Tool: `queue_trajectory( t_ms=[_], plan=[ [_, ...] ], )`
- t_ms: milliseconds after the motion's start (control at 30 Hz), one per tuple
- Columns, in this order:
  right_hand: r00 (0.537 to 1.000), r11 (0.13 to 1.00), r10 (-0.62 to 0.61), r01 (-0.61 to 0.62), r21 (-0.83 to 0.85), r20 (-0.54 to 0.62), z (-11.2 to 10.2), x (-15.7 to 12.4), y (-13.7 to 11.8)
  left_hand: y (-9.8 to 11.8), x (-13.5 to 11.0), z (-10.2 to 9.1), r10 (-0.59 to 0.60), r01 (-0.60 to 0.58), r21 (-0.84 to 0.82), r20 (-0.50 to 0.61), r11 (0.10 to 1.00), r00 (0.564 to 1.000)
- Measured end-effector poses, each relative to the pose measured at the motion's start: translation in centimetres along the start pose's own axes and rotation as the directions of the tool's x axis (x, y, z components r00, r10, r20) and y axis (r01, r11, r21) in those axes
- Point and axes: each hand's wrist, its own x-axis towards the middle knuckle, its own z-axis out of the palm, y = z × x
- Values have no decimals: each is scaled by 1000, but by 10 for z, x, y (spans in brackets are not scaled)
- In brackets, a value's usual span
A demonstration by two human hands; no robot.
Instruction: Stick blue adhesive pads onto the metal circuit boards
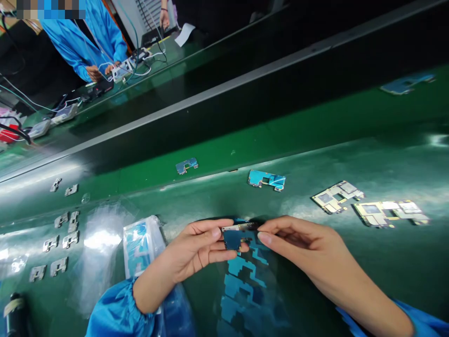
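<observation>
My left hand [196, 250] pinches a small circuit board [235, 235] with a blue patch on it, thumb and fingers closed round its left end. From the right, my right hand [298, 241] closes its fingertips on the same board's other end. Both hands hover just above a dark sheet carrying a column of blue stickers [242, 276]. Blue sleeves cover both wrists.
Two bare gold boards [337, 195] [389, 213] lie to the right, and blue-covered boards [266, 179] [186, 165] lie further back. Several small metal shields [58, 234] sit at left beside a plastic bag of stickers [140, 243]. Another person in a blue coat [87, 37] works across the conveyor.
</observation>
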Motion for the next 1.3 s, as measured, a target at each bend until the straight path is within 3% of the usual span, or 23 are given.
queue_trajectory(
  t_ms=[267, 1300],
  plan=[
    [999, 999, -7, 5, -45, -42, -2, -1, -3, -1, -1, 1, -26, 26, 9, 22, 1000, 999],
    [999, 995, 38, -35, -94, 31, -5, -1, -3, -3, -1, -2, -30, 30, 52, 4, 998, 1000]
  ],
)
